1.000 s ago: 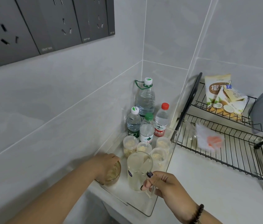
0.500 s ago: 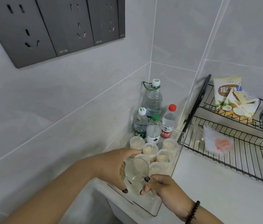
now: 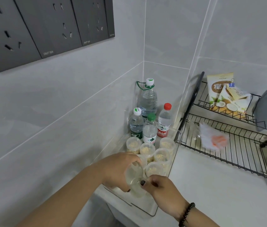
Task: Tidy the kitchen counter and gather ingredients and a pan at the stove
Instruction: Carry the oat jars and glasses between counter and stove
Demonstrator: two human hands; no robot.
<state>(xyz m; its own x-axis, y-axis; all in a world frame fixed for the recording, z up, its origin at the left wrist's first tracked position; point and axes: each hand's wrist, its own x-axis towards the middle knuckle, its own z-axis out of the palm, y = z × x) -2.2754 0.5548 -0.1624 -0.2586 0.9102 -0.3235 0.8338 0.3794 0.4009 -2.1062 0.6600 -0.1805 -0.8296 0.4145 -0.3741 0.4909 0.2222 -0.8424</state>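
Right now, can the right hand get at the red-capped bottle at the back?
Probably not straight away: the right hand is busy holding the glass mug, and the small tubs stand in front of the red-capped bottle.

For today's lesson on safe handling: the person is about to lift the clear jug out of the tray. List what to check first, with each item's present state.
1. Both hands on the clear jug: ok. The left hand wraps its side and the right hand pinches near its handle.
2. Jug upright: not ok, it looks tilted.
3. Jug contents: it holds pale liquid; whether a lid is on, cannot tell.
4. Room around it: not ok, the small lidded cups crowd right against it.
5. Water bottles standing clear at the back of the clear tray: ok.
6. Free counter to the right for setting down: ok.
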